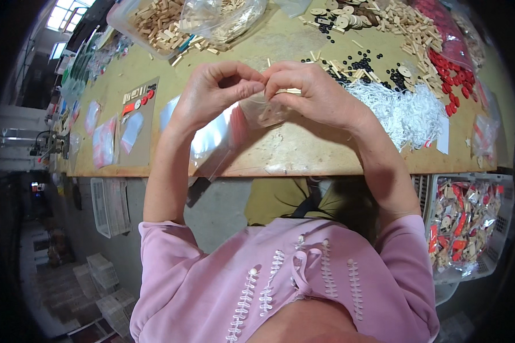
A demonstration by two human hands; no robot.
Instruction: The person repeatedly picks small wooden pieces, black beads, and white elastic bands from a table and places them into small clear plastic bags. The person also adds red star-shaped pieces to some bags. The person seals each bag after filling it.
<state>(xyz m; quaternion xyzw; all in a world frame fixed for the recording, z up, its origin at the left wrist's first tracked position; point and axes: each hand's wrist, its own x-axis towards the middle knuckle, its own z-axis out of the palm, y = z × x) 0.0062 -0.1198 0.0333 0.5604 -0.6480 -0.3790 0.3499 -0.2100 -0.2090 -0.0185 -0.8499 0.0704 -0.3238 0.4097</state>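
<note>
Both my hands meet above the table, fingertips nearly touching. My left hand [220,91] is closed in a pinch at the top edge of a small clear plastic bag [263,114]. Opposite it, my right hand [317,94] pinches the bag's other side, and small pale wooden sticks [292,91] show by its fingers. The bag hangs below the fingertips; its contents are hard to make out. Beside it, under my left wrist, lies a stack of flat clear bags [212,140] with a pinkish-red edge.
A clear bin [120,20] of wooden blocks stands at the back left. To the right lie white strings [403,114], black beads [357,64], wooden pieces [418,34] and red discs [455,74]. A sample card [138,123] rests at left. A crate [486,251] of filled bags stands at lower right.
</note>
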